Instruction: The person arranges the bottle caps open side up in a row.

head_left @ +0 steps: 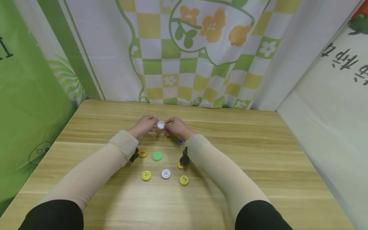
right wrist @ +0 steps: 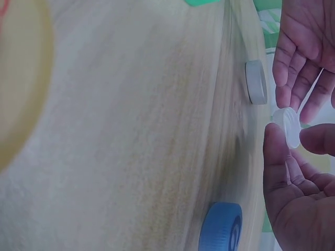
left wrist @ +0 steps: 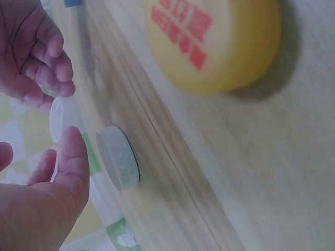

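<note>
A white bottle cap (head_left: 161, 125) is held up between both hands, its hollow side facing the head camera. My left hand (head_left: 146, 125) pinches it at the left edge, while the fingertips of my right hand (head_left: 176, 127) grip its right edge. The right wrist view shows the same cap (right wrist: 287, 127) between the right thumb and a finger, with left fingertips against its upper rim. On the table just below the left hand lies another white cap (left wrist: 119, 158), partly hidden in the head view. A blue cap (right wrist: 222, 228) sits under the right wrist.
Nearer on the wooden table (head_left: 258, 153) lie an orange-yellow cap (head_left: 142, 154), a green cap (head_left: 157, 156), a white printed cap (head_left: 165, 173) and several yellow caps, one partly behind the right wrist camera (head_left: 185, 158). A patterned curtain (head_left: 195, 64) hangs behind the far edge.
</note>
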Tool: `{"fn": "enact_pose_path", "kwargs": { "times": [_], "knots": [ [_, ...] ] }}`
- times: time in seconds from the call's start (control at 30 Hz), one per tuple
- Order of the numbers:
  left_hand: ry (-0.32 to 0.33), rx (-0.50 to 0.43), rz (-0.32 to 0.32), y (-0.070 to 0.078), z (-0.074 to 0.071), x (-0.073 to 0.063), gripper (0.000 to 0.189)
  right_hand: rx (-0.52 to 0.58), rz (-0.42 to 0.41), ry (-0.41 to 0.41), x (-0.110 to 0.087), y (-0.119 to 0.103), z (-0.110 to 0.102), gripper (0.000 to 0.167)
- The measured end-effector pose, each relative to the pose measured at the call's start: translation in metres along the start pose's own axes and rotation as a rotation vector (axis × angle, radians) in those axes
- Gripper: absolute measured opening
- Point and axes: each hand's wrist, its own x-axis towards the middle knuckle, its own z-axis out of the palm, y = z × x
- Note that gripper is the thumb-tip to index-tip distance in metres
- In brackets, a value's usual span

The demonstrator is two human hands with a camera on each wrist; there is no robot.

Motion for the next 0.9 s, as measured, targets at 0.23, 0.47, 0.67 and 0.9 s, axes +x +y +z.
{"fn": "enact_pose_path", "kwargs": {
  "times": [0.23, 0.47, 0.67, 0.9],
  "knots": [
    [-0.009, -0.023, -0.001, -0.0003, -0.0024, 0.0023, 0.040, 0.004, 0.007, -0.042, -0.0010, 0.0009, 0.0009, 0.028],
    [-0.028, -0.002, -0.020, -0.0023, -0.0054, 0.0040, 0.043, 0.085, 0.080, -0.089, 0.0011, 0.0018, -0.0017, 0.036],
    [-0.068, 0.043, -0.021, -0.0021, -0.0070, 0.0031, 0.046, 0.062, 0.123, -0.130, 0.0008, -0.0002, -0.0040, 0.034],
    [-0.069, 0.039, -0.030, -0.0025, -0.0065, 0.0038, 0.044, 0.058, 0.127, -0.142, 0.0023, -0.0020, -0.0031, 0.031]
  ]
}}
